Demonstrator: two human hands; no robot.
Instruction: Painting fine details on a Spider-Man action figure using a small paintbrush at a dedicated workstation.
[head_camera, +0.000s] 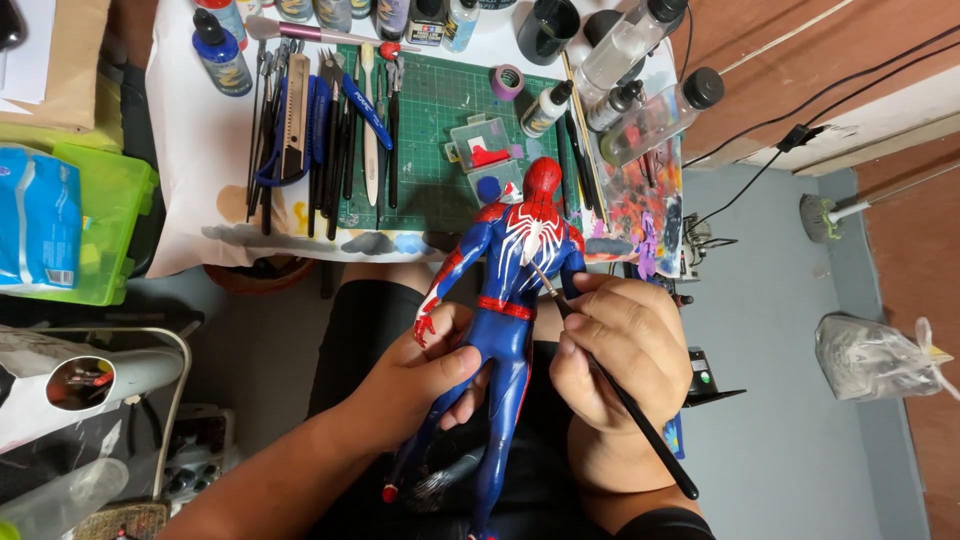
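Figure: red and blue action figure (505, 300), held over the lap, just off the bench's (190, 190) near edge, head toward the bench.
Left hand (425, 370): grip closed round the figure's hips and thighs.
Right hand (620, 345): grip closed on a thin black brush (640, 425), tip touching the figure's back.
Bench: green cutting mat (440, 110), row of tools (320, 130) at its left, bottles (640, 90) toward the far right corner.

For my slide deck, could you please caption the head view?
Left hand grips a red-and-blue action figure while right hand touches a fine paintbrush to its back.
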